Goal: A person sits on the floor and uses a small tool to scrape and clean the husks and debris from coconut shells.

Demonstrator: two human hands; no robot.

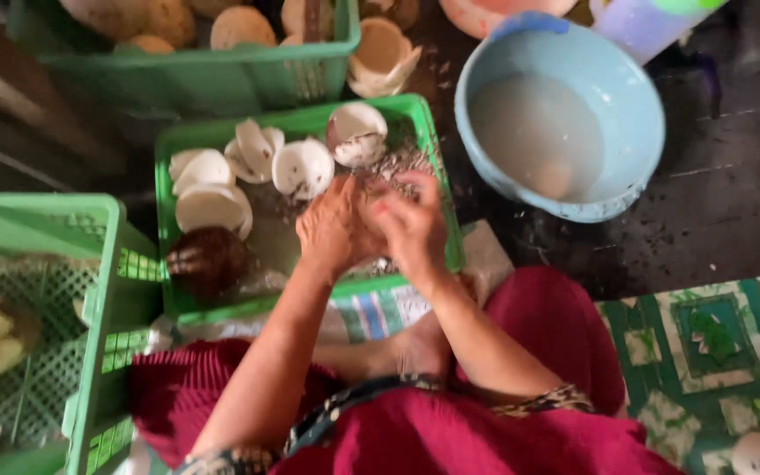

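both hands, left hand [334, 230] and right hand [411, 227], pressed together over green tray [310, 295]; held thing hidden, grip unclear. tray holds white coconut pieces [303, 167], brown coconut [208, 259] at 8 o'clock. blue basin [644, 141] of cloudy water at 2 o'clock.

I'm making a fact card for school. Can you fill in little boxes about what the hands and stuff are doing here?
Left hand: pressed against the right hand, over the green tray
Right hand: closed around something small; too blurred to tell what
In tray: white coconut pieces, one brown coconut shell
Right of tray: blue basin holding cloudy liquid
Left of tray: green crate
Clothing: red skirt
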